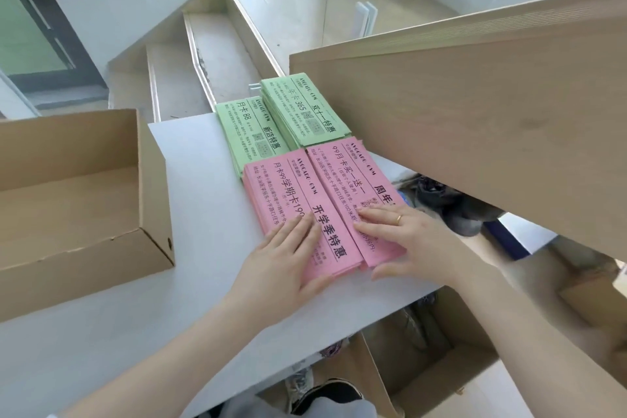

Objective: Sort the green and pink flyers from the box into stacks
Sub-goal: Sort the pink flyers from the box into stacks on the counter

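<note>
Two pink flyer stacks lie side by side on the white table: the left pink stack and the right pink stack. Behind them lie two green stacks, the left green stack and the right green stack. My left hand rests flat with straight fingers on the near end of the left pink stack. My right hand, with a ring, lies flat on the near end of the right pink stack. The cardboard box stands at the left, and its inside shows no flyers.
A large wooden board slants over the table's right side, close above the right stacks. Stairs descend beyond the table's far edge. Below the table's right edge sit an open carton and shoes.
</note>
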A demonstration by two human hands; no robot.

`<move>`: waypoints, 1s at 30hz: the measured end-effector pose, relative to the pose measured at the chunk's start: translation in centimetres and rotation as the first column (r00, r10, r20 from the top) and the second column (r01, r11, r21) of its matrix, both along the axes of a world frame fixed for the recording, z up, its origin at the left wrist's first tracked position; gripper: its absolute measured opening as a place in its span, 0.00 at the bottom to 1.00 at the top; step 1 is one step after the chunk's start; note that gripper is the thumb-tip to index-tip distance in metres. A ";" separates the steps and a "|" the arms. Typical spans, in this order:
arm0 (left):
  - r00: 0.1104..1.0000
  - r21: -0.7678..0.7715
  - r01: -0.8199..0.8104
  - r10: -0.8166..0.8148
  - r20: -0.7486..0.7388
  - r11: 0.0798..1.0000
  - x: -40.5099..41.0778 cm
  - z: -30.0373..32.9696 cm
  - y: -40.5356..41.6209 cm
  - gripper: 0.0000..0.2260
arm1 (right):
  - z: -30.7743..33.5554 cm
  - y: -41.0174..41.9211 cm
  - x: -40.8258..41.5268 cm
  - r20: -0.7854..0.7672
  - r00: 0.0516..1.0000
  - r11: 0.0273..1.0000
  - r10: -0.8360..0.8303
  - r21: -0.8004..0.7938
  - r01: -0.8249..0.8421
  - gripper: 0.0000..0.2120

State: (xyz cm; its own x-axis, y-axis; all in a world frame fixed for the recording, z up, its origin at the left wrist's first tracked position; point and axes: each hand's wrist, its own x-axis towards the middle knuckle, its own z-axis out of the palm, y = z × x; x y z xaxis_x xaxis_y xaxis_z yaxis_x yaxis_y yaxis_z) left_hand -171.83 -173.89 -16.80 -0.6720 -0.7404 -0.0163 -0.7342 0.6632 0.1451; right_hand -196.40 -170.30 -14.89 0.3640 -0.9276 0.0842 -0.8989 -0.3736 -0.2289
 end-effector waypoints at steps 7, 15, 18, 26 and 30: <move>1.000 -0.056 0.005 -0.006 -0.029 0.998 -0.3 -0.1 0.0 0.35 | -0.7 -0.9 0.1 0.005 0.999 0.993 0.045 -0.110 -0.044 0.29; 0.999 -0.026 0.033 -0.033 -0.018 0.999 -0.3 -0.2 -0.1 0.32 | -0.7 -0.6 0.3 0.010 1.000 0.993 -0.021 -0.112 0.022 0.36; 0.994 0.041 0.017 -0.013 -0.104 0.999 -0.5 0.7 -0.2 0.36 | -0.3 -0.8 0.5 0.105 0.979 0.984 -0.177 0.004 0.177 0.42; 0.991 0.127 -0.133 0.136 -0.014 0.983 -5.7 3.4 -6.4 0.34 | 2.0 -6.8 0.2 0.231 0.688 0.688 -0.688 0.509 0.517 0.24; 0.995 0.129 -0.094 0.087 0.055 0.987 -6.0 2.7 -7.8 0.34 | 2.0 -9.5 0.0 0.294 0.621 0.657 -0.726 0.561 0.503 0.23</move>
State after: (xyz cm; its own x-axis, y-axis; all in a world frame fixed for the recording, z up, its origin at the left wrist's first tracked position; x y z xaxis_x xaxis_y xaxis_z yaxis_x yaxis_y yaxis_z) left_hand -177.81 -181.72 -14.07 -0.5983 -0.7874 -0.1485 -0.7987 0.5714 0.1883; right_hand -196.38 -179.85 -12.91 -0.2911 -0.8911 -0.3482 -0.6092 0.4532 -0.6508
